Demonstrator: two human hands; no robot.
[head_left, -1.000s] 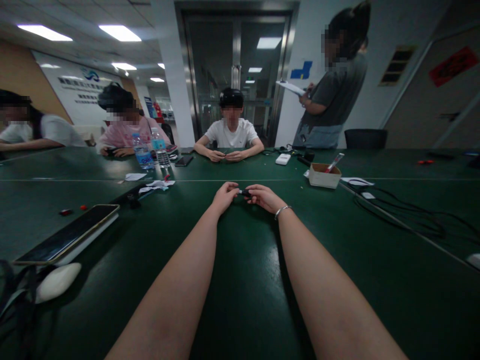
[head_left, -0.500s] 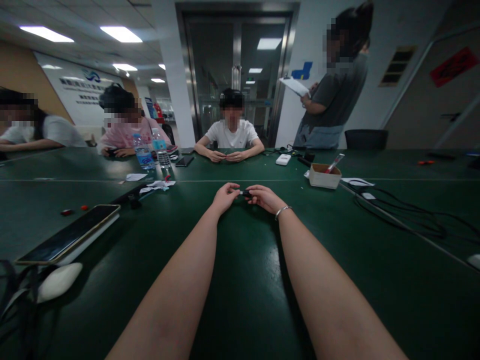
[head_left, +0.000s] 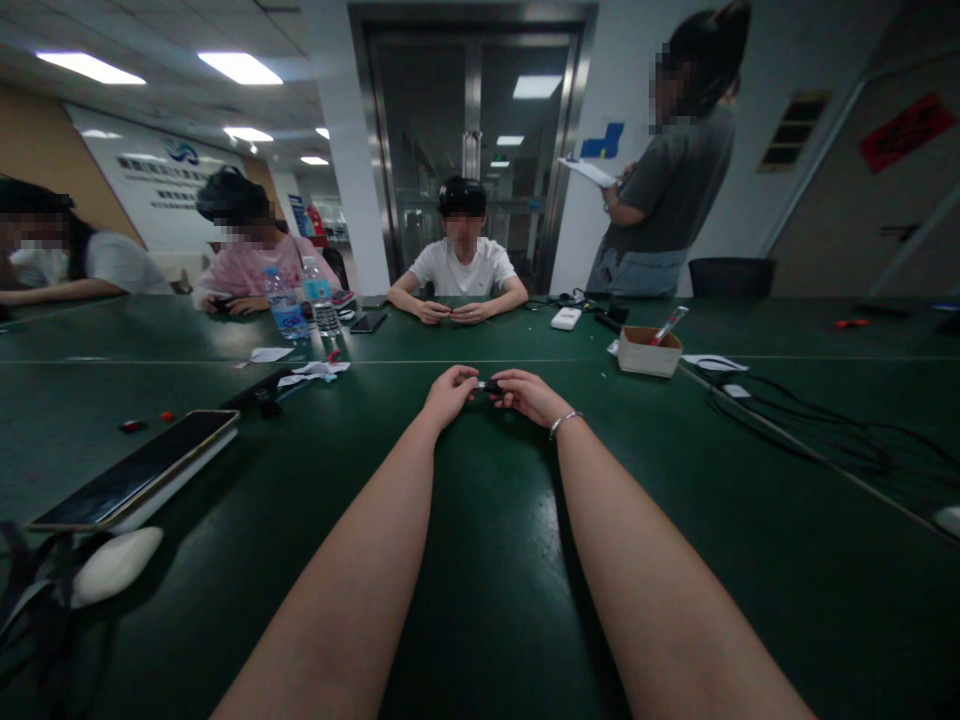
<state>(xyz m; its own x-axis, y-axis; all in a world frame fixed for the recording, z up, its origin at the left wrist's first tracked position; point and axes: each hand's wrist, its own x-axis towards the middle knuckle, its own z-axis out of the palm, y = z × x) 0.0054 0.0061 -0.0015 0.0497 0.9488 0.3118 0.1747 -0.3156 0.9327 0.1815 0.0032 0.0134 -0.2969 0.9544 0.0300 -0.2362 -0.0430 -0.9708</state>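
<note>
Work is holding steady, left grip and right grip still pinching a small black piece (nothing visibly shifting).

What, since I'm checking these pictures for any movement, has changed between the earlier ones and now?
The standing person in a dark grey shirt has moved their head slightly rightward in the picture since the first one, and the flat clipboard with white paper slightly too. Nothing was visibly taken hold of or let go. The bare left hand and bare right hand stay at the small black-and-silver object.
</note>
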